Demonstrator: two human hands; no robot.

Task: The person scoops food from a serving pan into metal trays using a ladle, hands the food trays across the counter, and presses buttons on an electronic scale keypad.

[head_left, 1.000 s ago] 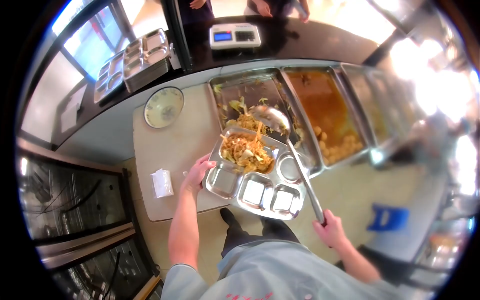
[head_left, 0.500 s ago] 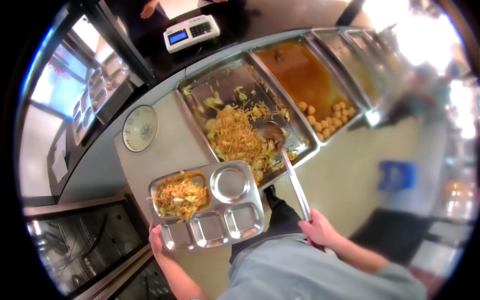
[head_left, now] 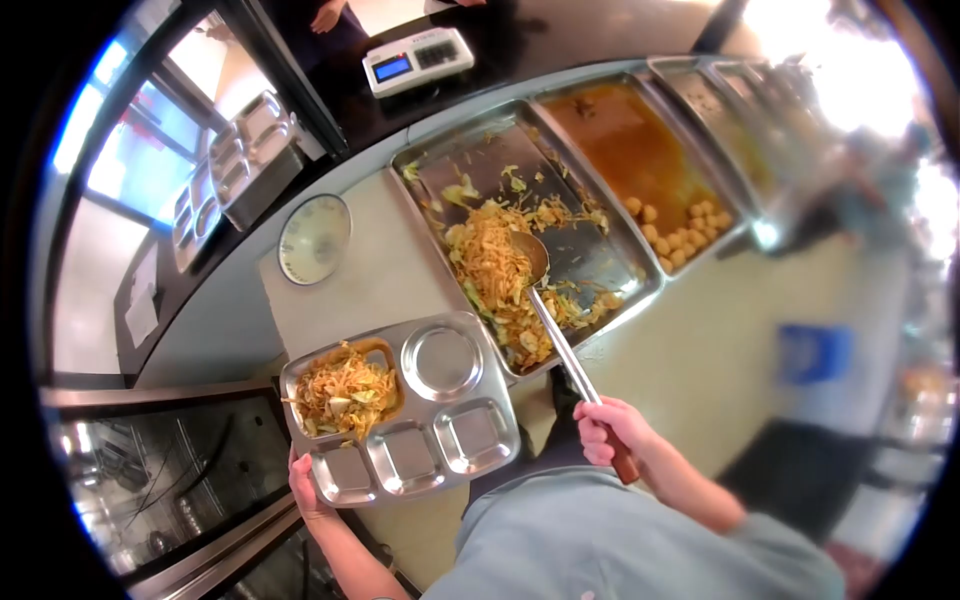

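In the head view, a shiny rectangular steel tray with five compartments [head_left: 410, 405] is gripped at its near left corner by the left hand [head_left: 303, 483]; the thumb is seen at the rim, while the other fingers are mostly hidden beneath, so how far they are bent cannot be told. By the tray, the near left part of a pale, smooth table [head_left: 370, 270] is covered from sight. The tray's largest compartment is filled with a mound of golden-brown noodles mixed with cabbage [head_left: 345, 390], and a few strands are draped over the rim; its round and three squarish compartments are bare. By the right hand [head_left: 620, 440], a long-handled metal ladle with a brown grip [head_left: 558, 335] is held, the fingers curled fully around the handle. The ladle's bowl is set against a larger heap of noodles and cabbage [head_left: 485, 255], which is gathered along the left side of a deep rectangular steel pan [head_left: 596, 262]. Near the table's far left corner, a cream round bowl with a patterned rim [head_left: 315, 240] is placed, well apart from both hands. Along the table's far edge, to the right of the noodle pan, a second steel pan [head_left: 712, 250] is set, in which brown sauce [head_left: 620, 140] and small tan balls [head_left: 690, 235] are held.
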